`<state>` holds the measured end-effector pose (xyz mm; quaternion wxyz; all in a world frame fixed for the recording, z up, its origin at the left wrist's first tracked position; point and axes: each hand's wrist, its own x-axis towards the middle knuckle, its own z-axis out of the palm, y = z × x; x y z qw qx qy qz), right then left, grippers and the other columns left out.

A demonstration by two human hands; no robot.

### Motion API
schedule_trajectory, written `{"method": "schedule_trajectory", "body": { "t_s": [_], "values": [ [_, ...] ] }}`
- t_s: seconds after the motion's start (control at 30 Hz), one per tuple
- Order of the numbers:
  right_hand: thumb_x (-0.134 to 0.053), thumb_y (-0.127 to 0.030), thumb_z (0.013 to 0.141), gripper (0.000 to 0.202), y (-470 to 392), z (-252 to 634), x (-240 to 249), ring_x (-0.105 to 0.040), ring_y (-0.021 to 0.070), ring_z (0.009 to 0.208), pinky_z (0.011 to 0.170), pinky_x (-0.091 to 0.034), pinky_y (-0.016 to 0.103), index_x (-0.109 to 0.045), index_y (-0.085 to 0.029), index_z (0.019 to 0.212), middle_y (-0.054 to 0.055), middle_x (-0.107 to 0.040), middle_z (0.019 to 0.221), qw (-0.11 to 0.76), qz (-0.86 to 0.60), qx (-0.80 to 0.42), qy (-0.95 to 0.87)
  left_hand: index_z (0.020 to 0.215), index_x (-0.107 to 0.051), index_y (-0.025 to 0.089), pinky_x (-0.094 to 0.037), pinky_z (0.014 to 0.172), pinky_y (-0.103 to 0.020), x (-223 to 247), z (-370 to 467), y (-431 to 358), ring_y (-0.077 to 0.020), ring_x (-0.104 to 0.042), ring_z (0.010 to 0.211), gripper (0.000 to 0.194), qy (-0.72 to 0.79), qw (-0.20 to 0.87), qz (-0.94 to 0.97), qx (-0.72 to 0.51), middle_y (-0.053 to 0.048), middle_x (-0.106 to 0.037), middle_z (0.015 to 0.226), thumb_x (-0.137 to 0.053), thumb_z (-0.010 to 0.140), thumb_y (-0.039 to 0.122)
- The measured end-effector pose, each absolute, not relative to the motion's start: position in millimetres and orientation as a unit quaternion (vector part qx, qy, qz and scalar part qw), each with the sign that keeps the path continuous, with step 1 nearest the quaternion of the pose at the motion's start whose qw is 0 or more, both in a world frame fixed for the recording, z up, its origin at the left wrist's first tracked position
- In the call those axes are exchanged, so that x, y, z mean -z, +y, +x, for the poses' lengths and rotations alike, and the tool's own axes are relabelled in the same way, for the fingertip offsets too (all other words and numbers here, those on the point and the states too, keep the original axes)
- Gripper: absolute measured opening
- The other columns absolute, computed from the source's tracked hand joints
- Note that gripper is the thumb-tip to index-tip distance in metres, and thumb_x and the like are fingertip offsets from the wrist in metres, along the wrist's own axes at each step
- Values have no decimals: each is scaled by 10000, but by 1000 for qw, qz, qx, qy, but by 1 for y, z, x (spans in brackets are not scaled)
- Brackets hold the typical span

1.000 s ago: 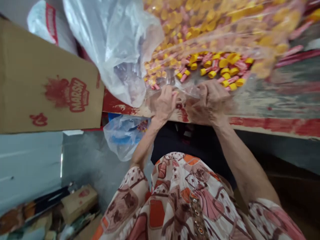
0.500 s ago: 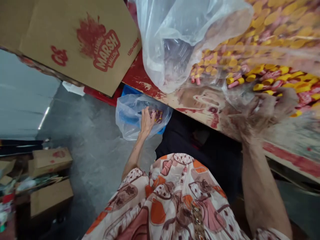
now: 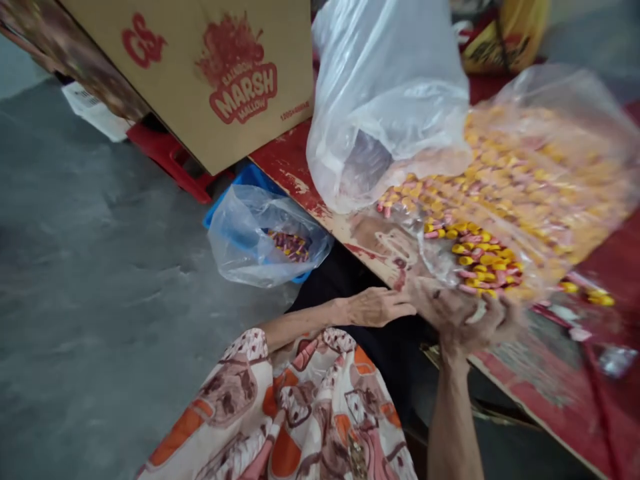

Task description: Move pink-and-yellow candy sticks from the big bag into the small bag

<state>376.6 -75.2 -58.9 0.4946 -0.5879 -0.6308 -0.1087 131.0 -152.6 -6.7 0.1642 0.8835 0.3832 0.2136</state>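
Yellow-capped pink tubes (image 3: 487,260) lie at the mouth of a big clear bag (image 3: 555,180) on the table (image 3: 535,357). My right hand (image 3: 470,317) is next to them, fingers bent and spread; it's blurry, so I can't tell if it holds any. My left hand (image 3: 380,307) has nearly straight fingers, with nothing showing in them. If I tug the bag hard, tubes could roll off.

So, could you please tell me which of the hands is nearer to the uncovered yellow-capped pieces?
Right: the right hand is just on the near side of the yellow-capped pieces; the left hand is farther off, to their left by the table edge.
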Motion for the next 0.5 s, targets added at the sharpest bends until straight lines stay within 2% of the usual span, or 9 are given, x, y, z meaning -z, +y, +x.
{"method": "schedule_trajectory", "body": {
  "t_s": [0.1, 0.17, 0.23, 0.33, 0.5],
  "values": [
    [-534, -476, 1040, 368, -92, 389, 53, -660, 432, 1261, 961, -611, 604, -724, -202, 1195, 257, -643, 1294, 501, -643, 54, -576, 1286, -841, 217, -701, 1025, -305, 7, 121, -151, -231, -852, 1132, 369, 396, 192, 859, -261, -105, -858, 1236, -578, 1091, 47],
    [-531, -463, 1022, 353, -92, 390, 53, -653, 419, 1233, 890, -610, 549, -723, -195, 1147, 252, -633, 1278, 500, -667, 33, -551, 1239, -845, 236, -705, 1062, -318, 10, 105, -142, -234, -850, 1178, 363, 418, 210, 829, -308, -94, -862, 1243, -564, 1088, 62],
    [-514, -468, 1016, 341, -87, 389, 56, -657, 406, 1204, 922, -598, 549, -724, -204, 1070, 234, -646, 1240, 488, -672, 31, -555, 1244, -838, 238, -696, 1116, -352, 11, 86, -126, -236, -839, 1238, 359, 449, 219, 793, -349, -94, -860, 1272, -551, 1095, 82],
    [-501, -457, 1017, 325, -81, 387, 62, -667, 394, 1161, 1007, -566, 583, -720, -220, 980, 216, -673, 1199, 476, -665, 36, -575, 1213, -828, 220, -686, 1130, -396, 7, 53, -92, -245, -837, 1220, 334, 516, 205, 721, -415, -107, -859, 1245, -556, 1075, 83],
    [-509, -414, 1006, 288, -87, 384, 65, -664, 409, 1148, 1034, -529, 598, -725, -224, 985, 221, -703, 1175, 476, -667, 23, -573, 1086, -781, 207, -668, 1098, -408, -6, 12, -33, -254, -828, 1130, 300, 666, 170, 539, -487, -105, -855, 1161, -543, 1010, 40]
  ]
}}
